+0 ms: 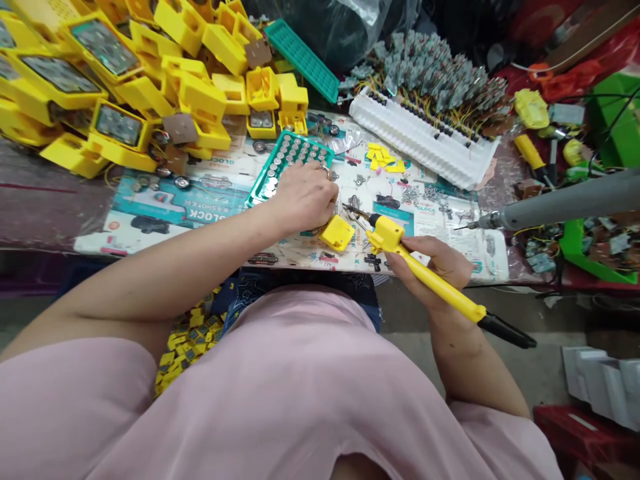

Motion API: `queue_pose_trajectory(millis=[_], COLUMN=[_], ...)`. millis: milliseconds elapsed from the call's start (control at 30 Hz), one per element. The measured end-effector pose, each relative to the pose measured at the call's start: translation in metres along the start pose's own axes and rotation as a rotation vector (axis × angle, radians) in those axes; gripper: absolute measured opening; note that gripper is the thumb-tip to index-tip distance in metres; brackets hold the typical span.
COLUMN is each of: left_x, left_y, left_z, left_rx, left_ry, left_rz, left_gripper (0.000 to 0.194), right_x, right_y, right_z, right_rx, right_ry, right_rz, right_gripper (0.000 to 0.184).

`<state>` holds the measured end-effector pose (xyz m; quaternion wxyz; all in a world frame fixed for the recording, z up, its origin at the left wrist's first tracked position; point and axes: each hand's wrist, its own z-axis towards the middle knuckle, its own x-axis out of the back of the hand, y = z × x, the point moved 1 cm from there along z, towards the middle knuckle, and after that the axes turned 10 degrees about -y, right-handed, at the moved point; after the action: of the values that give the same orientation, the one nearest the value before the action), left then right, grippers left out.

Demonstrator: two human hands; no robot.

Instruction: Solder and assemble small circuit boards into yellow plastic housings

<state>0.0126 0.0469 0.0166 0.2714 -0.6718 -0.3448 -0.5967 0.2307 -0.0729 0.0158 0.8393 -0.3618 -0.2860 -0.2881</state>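
Observation:
My right hand [437, 270] grips a yellow soldering gun [435, 283] by its body, its dark tip pointing left toward a small yellow plastic housing [337, 233] on the table. Curled over the right part of a teal tray [257, 189], my left hand [307, 197] hides its own fingertips, so I cannot see what they hold. Rows of small round silver pieces [295, 148], which look like button cells, sit in the tray. The yellow housing lies just below my left hand; I cannot tell whether they touch.
Yellow plastic housings [200, 100] are heaped at the back left. A white foam rack [425, 143] carries many wired boards. Small yellow pieces [383, 157] and loose screws [425, 193] lie mid-table. A grey electric screwdriver [565, 203] juts in from the right, above a green bin [575, 250].

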Motion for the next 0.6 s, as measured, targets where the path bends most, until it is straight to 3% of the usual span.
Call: queue_pose_trajectory(millis=[333,467,600], left_x=[0.0,-0.003,0.0], left_y=[-0.004,-0.005,-0.008], left_z=[0.003,0.003,-0.004], left_rx=[-0.024,-0.041,-0.006], left_ry=[-0.03,-0.002,-0.002], left_rz=[-0.085,-0.087,-0.117], left_gripper=[0.031,0.033,0.035], right_x=[0.0,0.001,0.002], right_y=[0.006,0.003,-0.002], right_z=[0.022,0.029,0.028], right_rx=[0.182,0.321,0.359], right_ry=[-0.131,-0.153,-0.211], right_rz=[-0.156,-0.28,-0.296], right_gripper=[0.014,0.014,0.02])
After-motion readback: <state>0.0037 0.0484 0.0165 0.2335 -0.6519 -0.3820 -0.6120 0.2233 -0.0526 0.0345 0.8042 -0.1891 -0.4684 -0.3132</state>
